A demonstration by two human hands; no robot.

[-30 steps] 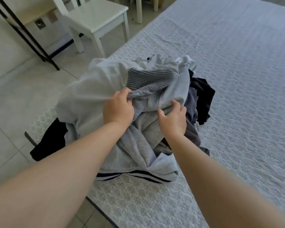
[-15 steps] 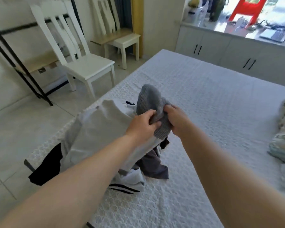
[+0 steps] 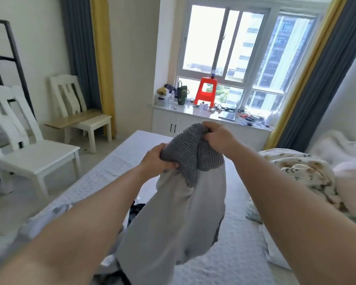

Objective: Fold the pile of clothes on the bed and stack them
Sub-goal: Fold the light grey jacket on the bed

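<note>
Head view — both hands' fingers, left hand (image 3: 155, 160) and right hand (image 3: 219, 136), grip the grey garment (image 3: 173, 212) above the bed (image 3: 234, 233)

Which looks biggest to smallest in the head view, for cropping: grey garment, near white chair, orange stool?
1. grey garment, though nearness to the camera inflates it.
2. near white chair.
3. orange stool, far off by the window.
</note>
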